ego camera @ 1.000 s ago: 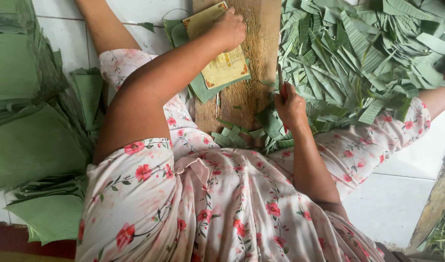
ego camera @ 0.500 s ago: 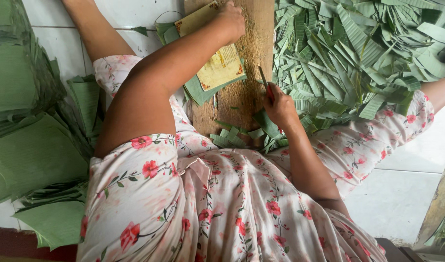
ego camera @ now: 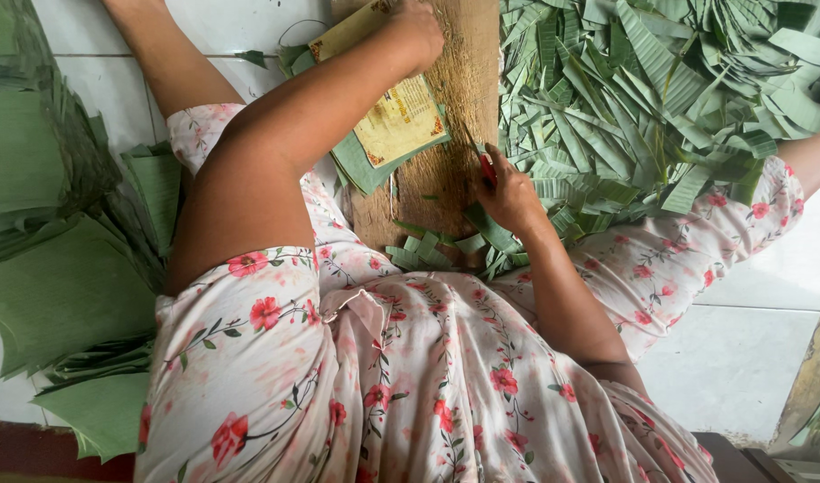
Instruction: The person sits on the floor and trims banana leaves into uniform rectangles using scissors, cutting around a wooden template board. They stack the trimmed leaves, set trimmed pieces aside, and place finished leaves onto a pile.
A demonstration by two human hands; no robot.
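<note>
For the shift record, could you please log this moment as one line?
left hand pressing yellow card on leaf stack | right hand gripping red-handled knife | wooden board

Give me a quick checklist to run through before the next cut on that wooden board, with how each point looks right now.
1. Left hand pressing the yellow card template flat on the stacked green leaf pieces: ok.
2. Right hand has a firm grip on the red-handled knife: ok.
3. Left-hand fingers apart from the blade: ok, the hands are apart.
4. Blade edge sharp and its angle: cannot tell, mostly hidden by the hand.
5. Wooden board free of scraps: not ok, cut leaf bits lie at its near end.
6. Pile of leaf strips off the cutting line: ok, it lies beside the board.
</note>
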